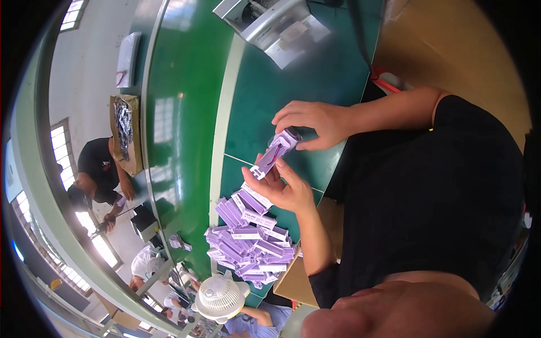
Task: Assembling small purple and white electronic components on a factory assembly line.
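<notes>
A long, pale purple plastic housing (273, 156) is held tilted between my hands above the green tabletop. A red wire shows in its open side, and its upper end is dark and round. My left hand (284, 191) cups the lower end, fingers wrapped round it. At the dark end, the thumb and bent fingers of my right hand (318, 124) grip the same housing. What lies under the right fingers is hidden. Close to my left hand sits a heap of similar purple pieces (242, 234), several with white printed faces.
A silver metal machine (276, 31) stands on the table beyond my right hand. Past a pale ledge runs a green belt (183, 101). A white domed fan (220, 297) and a cardboard box (296, 284) are near the heap. A person in black (98, 163) works across, beside a parts carton (135, 135).
</notes>
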Tool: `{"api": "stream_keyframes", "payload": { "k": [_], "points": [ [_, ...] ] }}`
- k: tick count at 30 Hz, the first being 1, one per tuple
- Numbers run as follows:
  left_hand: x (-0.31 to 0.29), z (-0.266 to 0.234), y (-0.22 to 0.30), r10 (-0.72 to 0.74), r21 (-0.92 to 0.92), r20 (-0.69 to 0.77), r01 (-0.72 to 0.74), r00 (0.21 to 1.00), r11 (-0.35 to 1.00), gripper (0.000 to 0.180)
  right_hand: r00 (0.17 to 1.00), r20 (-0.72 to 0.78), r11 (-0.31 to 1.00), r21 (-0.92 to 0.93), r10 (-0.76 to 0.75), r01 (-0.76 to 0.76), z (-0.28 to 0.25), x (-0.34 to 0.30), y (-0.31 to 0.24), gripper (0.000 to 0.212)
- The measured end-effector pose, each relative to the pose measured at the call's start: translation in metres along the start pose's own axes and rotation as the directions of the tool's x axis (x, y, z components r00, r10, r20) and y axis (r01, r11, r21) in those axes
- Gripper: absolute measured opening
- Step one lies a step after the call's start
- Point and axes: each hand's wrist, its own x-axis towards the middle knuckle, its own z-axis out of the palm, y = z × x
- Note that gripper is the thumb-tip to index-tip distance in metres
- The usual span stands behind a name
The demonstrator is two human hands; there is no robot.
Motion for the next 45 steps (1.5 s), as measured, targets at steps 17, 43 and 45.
{"api": "stream_keyframes", "payload": {
  "k": [17,43,45],
  "points": [
    [0.051,-0.009,0.002,0.094,0.165,0.336,-0.157,0.937,0.974,0.066,0.689,-0.712,0.991,-0.105,-0.131,0.079,-0.170,0.060,-0.030,0.065],
    [0.071,0.020,-0.006,-0.152,-0.160,0.416,0.237,0.896,0.958,0.057,0.898,-0.406,0.886,0.336,-0.171,0.321,-0.131,0.117,-0.086,0.039],
    [0.072,0.021,-0.007,-0.151,-0.188,0.436,0.254,0.887,0.949,0.059,0.904,-0.405,0.895,0.340,-0.138,0.289,-0.128,0.120,-0.097,0.041]
  ]
}}
